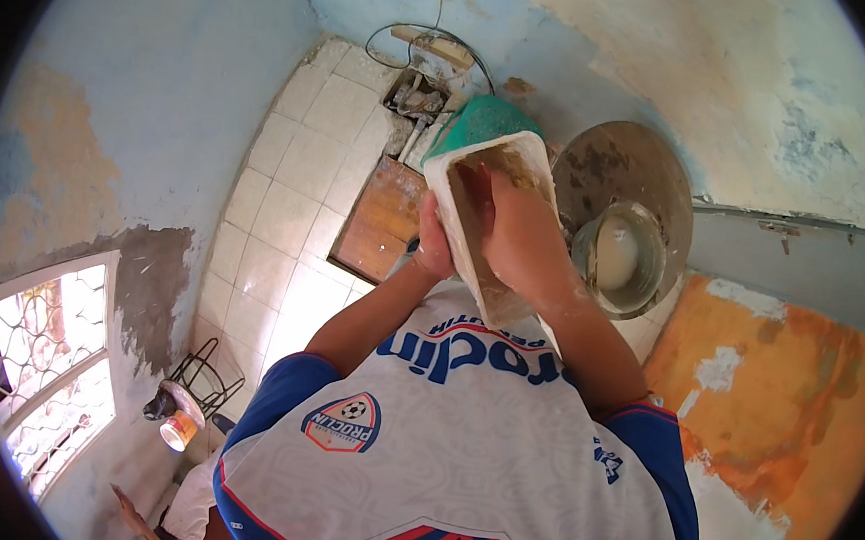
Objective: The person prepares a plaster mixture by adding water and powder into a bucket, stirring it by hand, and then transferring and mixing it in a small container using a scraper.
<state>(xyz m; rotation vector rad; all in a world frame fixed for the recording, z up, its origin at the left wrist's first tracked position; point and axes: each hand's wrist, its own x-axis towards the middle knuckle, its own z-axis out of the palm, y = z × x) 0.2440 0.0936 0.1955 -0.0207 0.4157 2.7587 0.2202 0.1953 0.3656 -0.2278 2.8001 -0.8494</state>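
Note:
A long whitish rectangular tub (pixel 496 300), smeared with dried material, is tilted in front of my chest. My left hand (pixel 436 238) is closed on its left wall, the fingers going round the outer side. Inside the tub is my right hand (pixel 509 215), its back toward me and its fingers curled down against the brownish, coated inner surface. Whatever those fingers hold, if anything, is hidden by the hand. Just beyond the tub's far end stands a green plastic container (pixel 483 120) with pale splashes.
To the right, a large round brown basin (pixel 627 148) holds a bucket (pixel 653 235) of cloudy liquid. A wooden board (pixel 386 217) lies left of the tub, near a wall recess with pipes (pixel 416 98) and a black cable (pixel 376 45). A metal-framed stool (pixel 207 373) stands lower left.

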